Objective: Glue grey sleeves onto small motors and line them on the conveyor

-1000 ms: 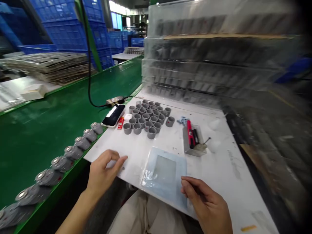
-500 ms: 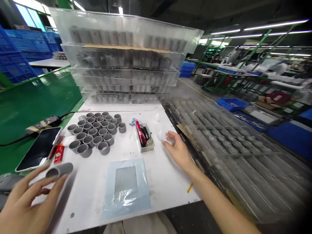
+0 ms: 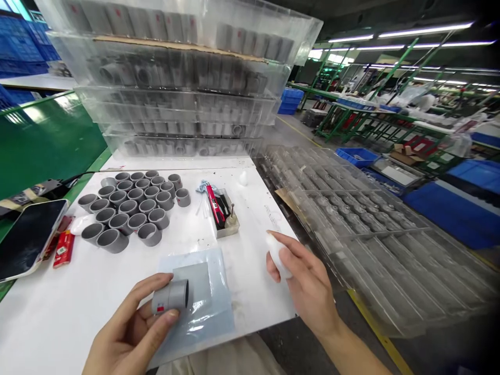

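My left hand (image 3: 127, 325) grips a short grey plastic pipe sleeve (image 3: 170, 297) lying on its side between thumb and fingers. A small red mark shows on the sleeve's wall, and its open end points right. Beneath it, on the white table, lies a light blue sheet in clear plastic (image 3: 221, 307) with a grey square in its middle. To the right, my right hand (image 3: 308, 286) is closed around a small white squeeze bottle (image 3: 278, 254), its tip tilted up and left. Several similar grey sleeves (image 3: 128, 208) stand in a cluster at the left of the table.
A clear box (image 3: 227, 230) holds a red-and-black cutter (image 3: 215, 207). Another white bottle (image 3: 242, 178) stands behind it. Stacked clear trays of sleeves (image 3: 179, 107) rise at the back. At left lie a phone (image 3: 29, 239) and a red packet (image 3: 63, 250). Clear trays (image 3: 351, 219) stand right.
The view has turned right. My left hand has picked up a grey sleeve and brought it over the blue sheet. My right hand left the sheet, reached right and took up the white bottle.
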Action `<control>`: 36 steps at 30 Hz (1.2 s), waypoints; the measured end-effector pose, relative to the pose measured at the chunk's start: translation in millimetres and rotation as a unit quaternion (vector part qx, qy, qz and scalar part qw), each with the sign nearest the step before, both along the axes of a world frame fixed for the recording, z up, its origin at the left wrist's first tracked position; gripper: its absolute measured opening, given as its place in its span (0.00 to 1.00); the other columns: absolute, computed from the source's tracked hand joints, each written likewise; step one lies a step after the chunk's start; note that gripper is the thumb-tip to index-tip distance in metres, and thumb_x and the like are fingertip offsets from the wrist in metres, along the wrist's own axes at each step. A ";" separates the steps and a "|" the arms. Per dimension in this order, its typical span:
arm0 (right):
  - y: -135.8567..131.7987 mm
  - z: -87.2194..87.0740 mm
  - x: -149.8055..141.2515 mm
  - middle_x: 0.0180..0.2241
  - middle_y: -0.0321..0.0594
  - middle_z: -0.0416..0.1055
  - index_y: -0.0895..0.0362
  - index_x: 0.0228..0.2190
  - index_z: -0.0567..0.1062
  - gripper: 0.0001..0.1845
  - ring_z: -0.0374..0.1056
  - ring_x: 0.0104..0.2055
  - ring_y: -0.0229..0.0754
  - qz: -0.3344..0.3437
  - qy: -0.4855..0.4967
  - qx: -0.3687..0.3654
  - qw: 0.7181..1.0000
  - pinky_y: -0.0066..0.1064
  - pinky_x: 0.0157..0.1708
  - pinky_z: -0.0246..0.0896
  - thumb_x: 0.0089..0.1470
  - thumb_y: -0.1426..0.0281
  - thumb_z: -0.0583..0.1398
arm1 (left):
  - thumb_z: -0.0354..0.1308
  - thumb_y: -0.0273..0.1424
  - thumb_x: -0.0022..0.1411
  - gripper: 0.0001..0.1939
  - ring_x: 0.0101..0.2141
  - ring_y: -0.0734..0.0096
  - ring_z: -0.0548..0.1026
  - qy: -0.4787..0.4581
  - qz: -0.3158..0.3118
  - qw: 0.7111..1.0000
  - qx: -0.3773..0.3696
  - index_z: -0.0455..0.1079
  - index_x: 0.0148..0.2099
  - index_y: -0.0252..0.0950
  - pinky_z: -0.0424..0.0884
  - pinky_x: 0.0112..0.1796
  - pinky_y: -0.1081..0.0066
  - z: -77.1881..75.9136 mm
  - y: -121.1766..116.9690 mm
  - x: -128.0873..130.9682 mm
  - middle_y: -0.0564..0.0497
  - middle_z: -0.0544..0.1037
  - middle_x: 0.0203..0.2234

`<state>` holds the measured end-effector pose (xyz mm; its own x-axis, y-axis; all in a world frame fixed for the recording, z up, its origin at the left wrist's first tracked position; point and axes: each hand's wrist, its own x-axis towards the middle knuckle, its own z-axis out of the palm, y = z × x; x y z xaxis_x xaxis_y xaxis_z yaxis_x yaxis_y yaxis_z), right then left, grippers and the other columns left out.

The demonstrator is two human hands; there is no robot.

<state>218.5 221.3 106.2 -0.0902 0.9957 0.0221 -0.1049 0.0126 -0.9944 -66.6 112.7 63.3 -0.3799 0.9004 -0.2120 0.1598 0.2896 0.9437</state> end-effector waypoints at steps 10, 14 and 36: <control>-49.9 -32.9 -17.5 0.30 0.34 0.78 0.43 0.52 0.80 0.17 0.71 0.31 0.40 -0.016 0.082 0.050 0.995 0.31 0.31 0.69 0.63 0.65 0.73 | 0.78 0.42 0.55 0.24 0.39 0.63 0.83 -0.049 -0.009 0.999 0.003 0.80 0.51 0.41 0.81 0.37 0.74 1.8 0.6 17.1 0.47 0.85 0.41; -50.3 -53.3 -19.5 0.30 0.37 0.76 0.50 0.45 0.83 0.10 0.69 0.26 0.40 -0.056 0.035 0.162 0.985 0.31 0.26 0.65 0.65 0.61 0.71 | 0.79 0.41 0.54 0.22 0.48 0.54 0.85 -0.016 -0.068 0.997 0.019 0.86 0.51 0.43 0.83 0.49 0.65 0.7 1.7 6.6 0.44 0.87 0.48; -61.2 -62.7 -44.1 0.35 0.44 0.76 0.48 0.38 0.86 0.20 0.72 0.37 0.52 -0.200 0.025 0.153 0.967 0.42 0.32 0.67 0.72 0.53 0.59 | 0.67 0.47 0.70 0.15 0.57 0.53 0.79 0.008 0.008 0.998 0.068 0.85 0.49 0.45 0.78 0.47 0.66 -3.7 -1.8 7.0 0.45 0.82 0.55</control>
<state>174.4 160.1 43.5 0.3104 0.8966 0.3159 -0.0783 0.3553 -0.9315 -59.7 110.9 59.6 -0.3969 0.9143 -0.0813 0.1725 0.1613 0.9717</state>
